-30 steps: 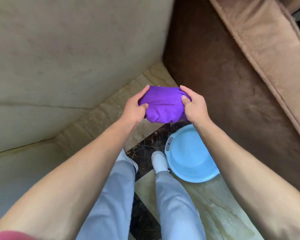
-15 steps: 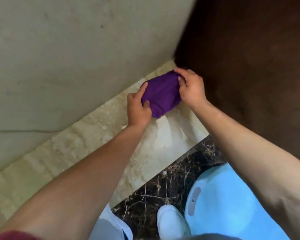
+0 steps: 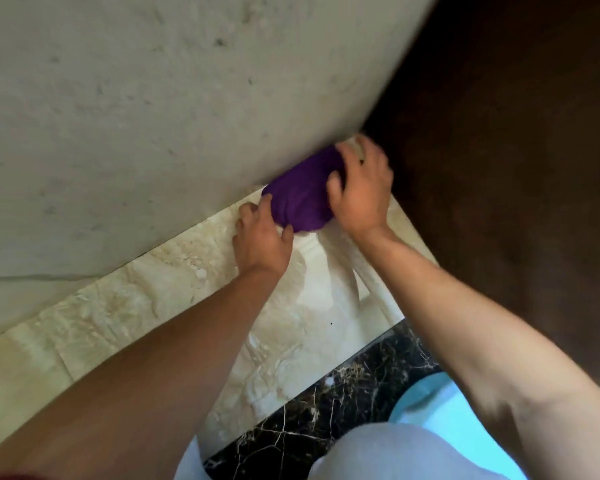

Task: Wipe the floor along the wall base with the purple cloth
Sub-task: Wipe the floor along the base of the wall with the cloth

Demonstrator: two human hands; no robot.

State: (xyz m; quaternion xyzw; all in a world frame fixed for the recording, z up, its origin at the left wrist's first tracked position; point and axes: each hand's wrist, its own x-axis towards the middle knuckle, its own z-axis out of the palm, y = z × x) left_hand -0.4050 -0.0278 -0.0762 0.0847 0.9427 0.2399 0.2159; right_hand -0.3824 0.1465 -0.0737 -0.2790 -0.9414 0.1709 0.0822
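In the head view, the purple cloth [image 3: 300, 197] lies bunched on the cream marble floor [image 3: 174, 289], pressed into the corner where the floor meets the pale wall [image 3: 153, 116] and a dark brown upholstered surface [image 3: 499, 168]. The right hand [image 3: 359, 188] sits on top of the cloth with its fingers [image 3: 347, 157] spread wide over the far end, palm down. The left hand [image 3: 262, 237] grips the near edge, fingers curled on the fabric and thumb against it. Below, a black veined tile strip [image 3: 343, 393] borders the cream floor, and a light blue basin [image 3: 440, 414] shows beside the person's knee [image 3: 378, 452].
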